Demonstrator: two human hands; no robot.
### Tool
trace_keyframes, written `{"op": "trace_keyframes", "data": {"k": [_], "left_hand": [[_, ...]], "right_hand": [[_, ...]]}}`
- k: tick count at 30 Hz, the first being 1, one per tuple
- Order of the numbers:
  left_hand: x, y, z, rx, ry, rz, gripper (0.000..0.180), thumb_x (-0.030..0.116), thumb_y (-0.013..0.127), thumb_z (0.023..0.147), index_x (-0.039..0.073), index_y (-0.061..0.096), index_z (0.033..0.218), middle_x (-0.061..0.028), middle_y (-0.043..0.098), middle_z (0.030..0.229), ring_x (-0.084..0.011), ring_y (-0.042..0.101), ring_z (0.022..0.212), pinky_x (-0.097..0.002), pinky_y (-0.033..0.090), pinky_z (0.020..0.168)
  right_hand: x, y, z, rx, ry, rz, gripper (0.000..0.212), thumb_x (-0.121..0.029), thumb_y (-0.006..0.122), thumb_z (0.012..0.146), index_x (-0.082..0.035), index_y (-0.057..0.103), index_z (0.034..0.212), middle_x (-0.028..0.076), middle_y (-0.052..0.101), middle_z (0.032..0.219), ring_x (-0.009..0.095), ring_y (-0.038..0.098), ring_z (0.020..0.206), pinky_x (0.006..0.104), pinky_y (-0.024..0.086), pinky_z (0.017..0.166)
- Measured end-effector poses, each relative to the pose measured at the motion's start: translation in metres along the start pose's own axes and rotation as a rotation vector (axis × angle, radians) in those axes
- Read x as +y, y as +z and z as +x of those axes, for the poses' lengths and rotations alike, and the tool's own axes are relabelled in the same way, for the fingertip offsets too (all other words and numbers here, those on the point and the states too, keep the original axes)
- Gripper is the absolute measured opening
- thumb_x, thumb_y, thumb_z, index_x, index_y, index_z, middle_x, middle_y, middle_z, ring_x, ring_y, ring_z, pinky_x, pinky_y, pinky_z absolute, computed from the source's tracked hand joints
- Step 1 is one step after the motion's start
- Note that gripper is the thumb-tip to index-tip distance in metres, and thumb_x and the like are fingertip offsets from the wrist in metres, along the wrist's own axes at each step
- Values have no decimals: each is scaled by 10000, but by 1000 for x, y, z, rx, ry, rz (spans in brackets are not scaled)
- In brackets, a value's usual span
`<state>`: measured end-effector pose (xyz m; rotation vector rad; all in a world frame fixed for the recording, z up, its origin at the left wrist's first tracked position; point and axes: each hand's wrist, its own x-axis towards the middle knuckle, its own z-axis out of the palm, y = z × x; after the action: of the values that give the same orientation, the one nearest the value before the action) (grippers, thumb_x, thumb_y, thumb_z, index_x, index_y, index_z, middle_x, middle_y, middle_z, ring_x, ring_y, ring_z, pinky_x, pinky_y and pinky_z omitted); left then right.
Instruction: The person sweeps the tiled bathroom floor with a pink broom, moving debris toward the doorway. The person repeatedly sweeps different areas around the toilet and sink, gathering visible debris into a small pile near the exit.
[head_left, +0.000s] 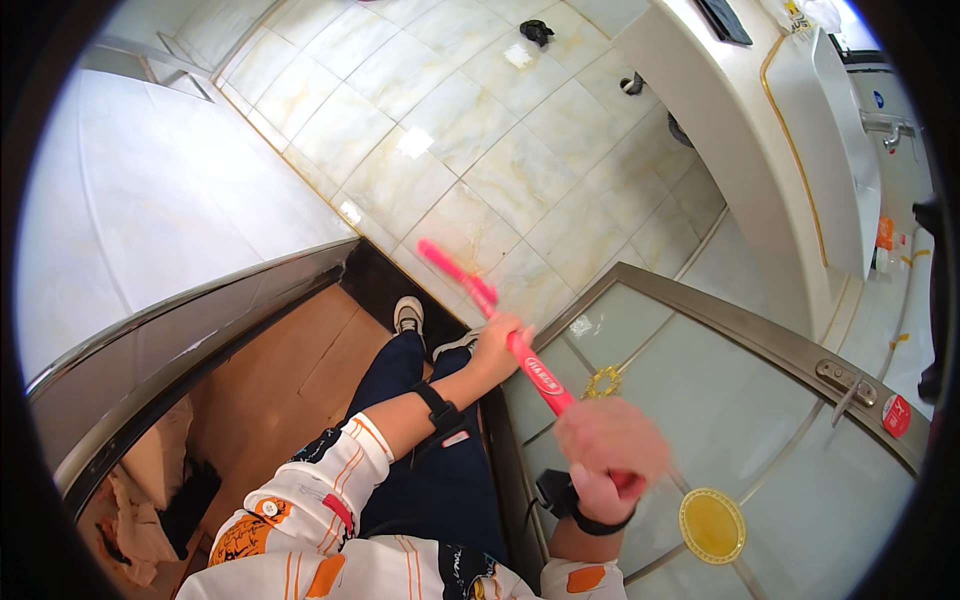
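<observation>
A pink-red pole, a long-handled tool with a white printed mark, runs slantwise across the view in front of me. Closed around its middle is my left hand. Nearer to me, my right hand is wrapped round the pole's end and is blurred by motion. The far part of the tool is a pink, narrow piece over the pale floor tiles, smeared so that its kind cannot be told. Each wrist wears a black band.
A glass-panelled door with a metal handle stands at the right. A dark threshold crosses near my shoes. A white-panelled wall rises left. Dark crumpled items lie on the tiled floor. A white basin is far right.
</observation>
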<state>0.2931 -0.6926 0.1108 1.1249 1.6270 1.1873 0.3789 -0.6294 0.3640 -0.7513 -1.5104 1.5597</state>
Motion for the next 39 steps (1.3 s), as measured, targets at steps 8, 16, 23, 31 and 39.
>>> {"op": "trace_keyframes", "data": {"k": [8,16,23,31,39], "left_hand": [[-32,58,80,-143,149,-94,265,106,706,815,42,498,663,-165,530,665,-378,515,649,-435,431,610],[6,29,92,-12,328,-27,236,72,747,772,26,521,722,-142,539,701,-360,542,690,-415,454,616],[-33,-41,46,51,102,309,197,113,710,804,30,558,711,-163,562,709,-381,548,689,-458,453,624],[-64,-29,136,-95,265,91,225,119,678,824,50,526,673,-144,554,682,-363,558,716,-430,450,633],[3,-120,177,12,334,82,249,71,751,770,35,512,708,-127,530,716,-318,523,716,-394,451,650]], "right_hand": [[33,-21,25,18,-122,-214,194,67,546,553,-31,379,562,73,352,536,262,387,443,317,367,458],[-5,-8,2,-10,-297,-190,208,77,572,561,-35,397,548,64,403,553,260,413,457,349,393,461],[41,-15,17,86,-99,232,168,79,516,673,1,398,582,84,428,548,233,452,478,334,434,490],[64,26,65,141,-198,-86,138,65,527,658,-13,432,597,80,444,550,242,462,477,353,455,500],[26,97,97,211,-316,-26,114,25,543,677,0,468,595,81,466,547,240,461,471,358,437,480]]}}
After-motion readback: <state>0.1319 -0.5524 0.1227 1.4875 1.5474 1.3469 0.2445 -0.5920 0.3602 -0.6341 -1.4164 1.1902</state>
